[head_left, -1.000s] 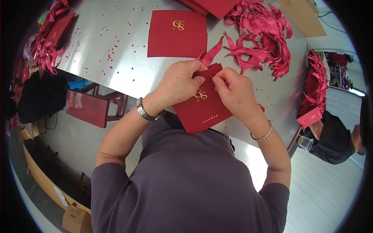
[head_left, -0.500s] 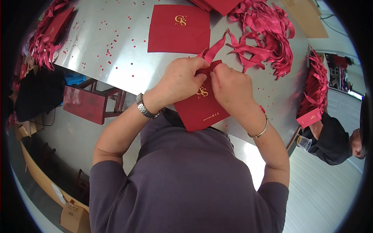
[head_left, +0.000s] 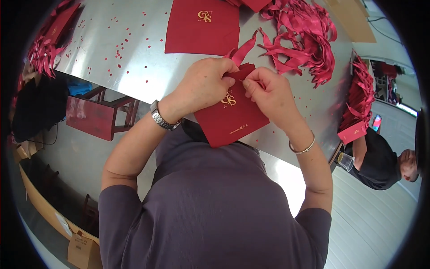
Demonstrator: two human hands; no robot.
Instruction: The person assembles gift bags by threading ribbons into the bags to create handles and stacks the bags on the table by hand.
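- The red paper bag (head_left: 233, 114) hangs over the near edge of the bench (head_left: 134, 58), its top pinched by both hands.
- Threading the red ribbon (head_left: 244, 49) seems to need the bag's top held steady.
- Left hand (head_left: 204, 85) curls closed over the bag's top edge; right hand (head_left: 268, 92) pinches the ribbon end there, wrists bent inward.

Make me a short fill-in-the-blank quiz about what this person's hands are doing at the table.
1. Both hands pinch the top edge of a flat red ____.
2. The left hand wears a metal ____ on its wrist.
3. A red ribbon sticks up from between the ____.
4. The loose ribbon pile lies on the ____ side of the table.

Missing words: bag; watch; hands; right
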